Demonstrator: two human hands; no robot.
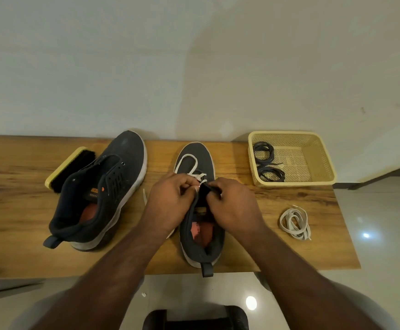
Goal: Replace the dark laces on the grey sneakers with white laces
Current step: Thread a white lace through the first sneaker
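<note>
Two dark grey sneakers stand on the wooden table [289, 253]. The left sneaker [103, 186] has no lace in its eyelets. The right sneaker [200, 210] has a white lace [189, 164] partly threaded, looping over its toe. My left hand [170, 198] pinches the white lace at the eyelets. My right hand [232, 203] grips the sneaker's tongue and eyelet edge. A second white lace [295, 222] lies coiled on the table to the right. Two coiled dark laces [267, 161] lie in the yellow basket [322, 179].
A shoe brush [71, 166] with a yellow back lies behind the left sneaker. A loose white lace end [145, 195] lies on the table between the sneakers. The table's right edge is close to the coiled lace. A dark stool [194, 320] stands below.
</note>
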